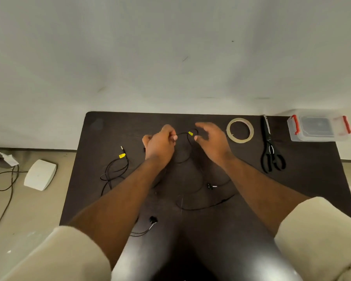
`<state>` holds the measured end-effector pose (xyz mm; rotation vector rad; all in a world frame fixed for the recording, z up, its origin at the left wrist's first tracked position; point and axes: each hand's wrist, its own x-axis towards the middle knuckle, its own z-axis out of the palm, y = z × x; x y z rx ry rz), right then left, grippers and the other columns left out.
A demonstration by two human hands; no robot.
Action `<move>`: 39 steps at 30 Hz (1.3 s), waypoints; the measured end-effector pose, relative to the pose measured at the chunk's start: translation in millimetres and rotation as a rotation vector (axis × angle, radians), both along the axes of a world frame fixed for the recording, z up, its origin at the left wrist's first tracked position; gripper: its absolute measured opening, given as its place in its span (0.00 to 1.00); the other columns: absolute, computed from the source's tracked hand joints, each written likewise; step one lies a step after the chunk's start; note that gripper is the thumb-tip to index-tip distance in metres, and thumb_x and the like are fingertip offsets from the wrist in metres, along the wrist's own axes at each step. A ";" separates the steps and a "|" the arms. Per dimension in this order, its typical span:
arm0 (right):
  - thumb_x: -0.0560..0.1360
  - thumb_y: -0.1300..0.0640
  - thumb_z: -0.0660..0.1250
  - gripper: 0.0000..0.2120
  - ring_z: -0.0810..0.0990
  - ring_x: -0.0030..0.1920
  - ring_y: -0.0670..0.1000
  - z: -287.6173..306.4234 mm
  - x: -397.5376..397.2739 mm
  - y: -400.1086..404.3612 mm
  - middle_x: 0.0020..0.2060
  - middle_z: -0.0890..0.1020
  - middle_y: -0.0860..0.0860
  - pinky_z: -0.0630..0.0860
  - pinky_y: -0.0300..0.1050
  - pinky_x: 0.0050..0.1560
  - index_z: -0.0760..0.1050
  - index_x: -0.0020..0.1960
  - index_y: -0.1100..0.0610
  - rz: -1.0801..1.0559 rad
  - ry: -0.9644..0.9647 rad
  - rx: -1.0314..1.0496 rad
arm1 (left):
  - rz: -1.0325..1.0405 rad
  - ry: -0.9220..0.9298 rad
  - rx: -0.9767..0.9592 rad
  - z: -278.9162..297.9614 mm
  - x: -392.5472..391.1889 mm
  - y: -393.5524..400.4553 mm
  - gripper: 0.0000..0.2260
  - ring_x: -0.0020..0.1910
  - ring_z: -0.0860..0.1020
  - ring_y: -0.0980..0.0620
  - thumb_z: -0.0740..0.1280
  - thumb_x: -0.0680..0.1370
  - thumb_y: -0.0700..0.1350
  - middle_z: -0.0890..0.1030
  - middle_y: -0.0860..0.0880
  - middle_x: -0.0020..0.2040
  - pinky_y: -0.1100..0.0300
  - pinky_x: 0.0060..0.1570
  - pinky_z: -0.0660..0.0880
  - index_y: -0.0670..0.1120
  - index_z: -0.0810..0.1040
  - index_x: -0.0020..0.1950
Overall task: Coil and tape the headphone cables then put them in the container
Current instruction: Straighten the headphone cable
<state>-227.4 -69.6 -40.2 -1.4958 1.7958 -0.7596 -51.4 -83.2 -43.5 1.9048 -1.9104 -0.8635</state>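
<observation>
left hand (pixel 160 145) pinches cable (pixel 182 157) (yellow tag (pixel 190 133), unreadable)
</observation>
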 end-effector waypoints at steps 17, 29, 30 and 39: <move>0.75 0.58 0.69 0.05 0.83 0.41 0.51 224.8 -3.5 49.9 0.40 0.85 0.51 0.79 0.48 0.47 0.82 0.47 0.57 0.307 0.185 -0.310 | -0.246 0.175 -0.252 221.5 34.4 56.6 0.05 0.38 0.78 0.52 0.66 0.78 0.44 0.79 0.53 0.35 0.62 0.40 0.73 0.48 0.81 0.46; 0.75 0.66 0.68 0.04 0.84 0.35 0.55 281.0 -9.6 94.3 0.36 0.84 0.58 0.83 0.49 0.43 0.80 0.42 0.61 -0.024 -0.426 -0.273 | -0.152 0.611 -0.226 272.5 11.7 99.4 0.12 0.46 0.77 0.54 0.70 0.76 0.43 0.79 0.50 0.49 0.58 0.48 0.72 0.47 0.78 0.60; 0.75 0.65 0.68 0.03 0.85 0.38 0.57 284.3 -1.8 98.6 0.38 0.84 0.59 0.82 0.50 0.45 0.80 0.45 0.62 -0.017 -0.487 -0.233 | -0.124 0.609 -0.207 272.4 3.9 100.5 0.19 0.52 0.75 0.54 0.70 0.77 0.46 0.76 0.52 0.56 0.58 0.52 0.71 0.50 0.73 0.67; 0.76 0.63 0.68 0.02 0.78 0.34 0.53 295.8 4.8 107.3 0.32 0.77 0.55 0.80 0.47 0.40 0.78 0.45 0.61 -0.002 -0.753 -0.164 | -0.075 0.854 -0.043 275.6 2.6 108.5 0.04 0.48 0.81 0.48 0.66 0.79 0.42 0.81 0.46 0.46 0.69 0.37 0.74 0.42 0.79 0.49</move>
